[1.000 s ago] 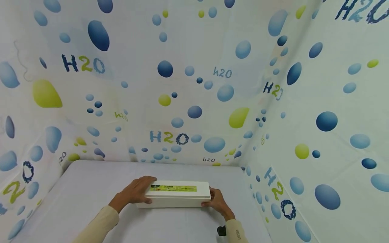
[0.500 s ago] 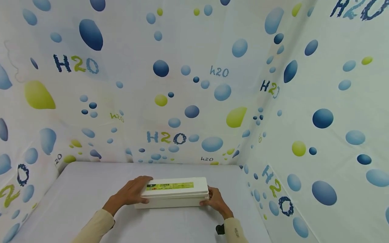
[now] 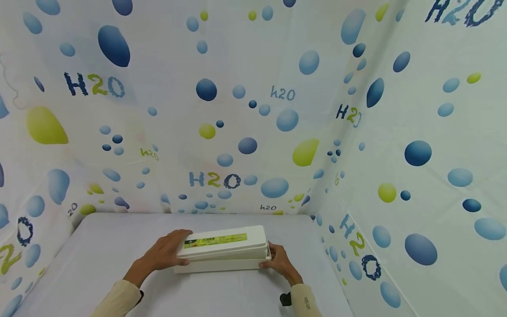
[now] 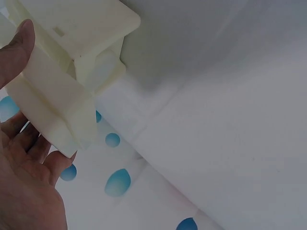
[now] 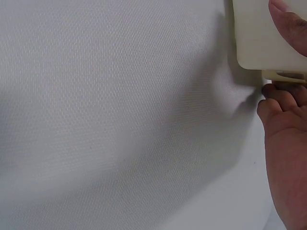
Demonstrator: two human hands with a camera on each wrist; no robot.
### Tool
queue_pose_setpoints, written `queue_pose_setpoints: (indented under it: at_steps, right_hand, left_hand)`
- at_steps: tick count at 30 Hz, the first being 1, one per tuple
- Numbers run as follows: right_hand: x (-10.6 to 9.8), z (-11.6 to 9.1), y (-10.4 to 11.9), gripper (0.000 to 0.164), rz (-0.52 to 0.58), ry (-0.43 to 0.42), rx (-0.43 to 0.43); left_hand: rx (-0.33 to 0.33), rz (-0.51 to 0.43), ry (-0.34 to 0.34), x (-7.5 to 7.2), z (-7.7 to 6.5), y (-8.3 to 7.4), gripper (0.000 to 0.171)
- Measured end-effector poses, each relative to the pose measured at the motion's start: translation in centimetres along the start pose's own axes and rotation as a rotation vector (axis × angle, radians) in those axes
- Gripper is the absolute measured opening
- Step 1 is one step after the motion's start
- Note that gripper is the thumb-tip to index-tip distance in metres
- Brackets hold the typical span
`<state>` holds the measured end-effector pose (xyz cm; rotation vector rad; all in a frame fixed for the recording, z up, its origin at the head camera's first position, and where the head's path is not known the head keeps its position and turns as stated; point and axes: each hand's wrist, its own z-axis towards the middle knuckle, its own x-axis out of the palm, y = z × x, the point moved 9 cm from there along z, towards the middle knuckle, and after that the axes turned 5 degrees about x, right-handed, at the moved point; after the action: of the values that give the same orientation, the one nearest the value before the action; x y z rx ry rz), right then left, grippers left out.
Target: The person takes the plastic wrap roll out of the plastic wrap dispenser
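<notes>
A long white box stands on the table, its lid (image 3: pixel 253 233) tilted up at the right end over the lower part (image 3: pixel 222 265). A yellow-green label (image 3: pixel 215 240) runs along the lid's top. My left hand (image 3: pixel 164 251) grips the lid's left end, thumb at the near side and fingers over the far edge. In the left wrist view the thumb and fingers span the lid (image 4: pixel 53 91). My right hand (image 3: pixel 279 264) holds the right end of the box, thumb on the near side of the lower part (image 5: pixel 266 38), fingers curled at its end.
A white cloth covers the table (image 3: pixel 222 295). Behind it and at the sides hang white curtains (image 3: pixel 174 66) printed with blue and green drops. A small black object (image 3: pixel 285 299) shows beside the right sleeve.
The lid's right end has risen, widening the gap over the lower part. Both hands keep their hold. The whole view has shifted slightly.
</notes>
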<state>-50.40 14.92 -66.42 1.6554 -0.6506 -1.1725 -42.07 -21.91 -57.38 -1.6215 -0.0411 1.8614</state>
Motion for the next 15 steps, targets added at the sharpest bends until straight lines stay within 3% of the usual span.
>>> queue_pose_setpoints:
  at_steps: [8,15]
  right_hand:
    - [-0.1,-0.2,0.0,0.090,-0.006,0.001,0.003]
    - [0.1,-0.2,0.3,0.086,0.015,0.014,0.001]
  left_hand:
    - [-0.002,0.019,-0.067,-1.5,-1.0,0.5,0.093]
    - [-0.060,0.032,-0.093,-2.6,-2.5,1.4,0.093]
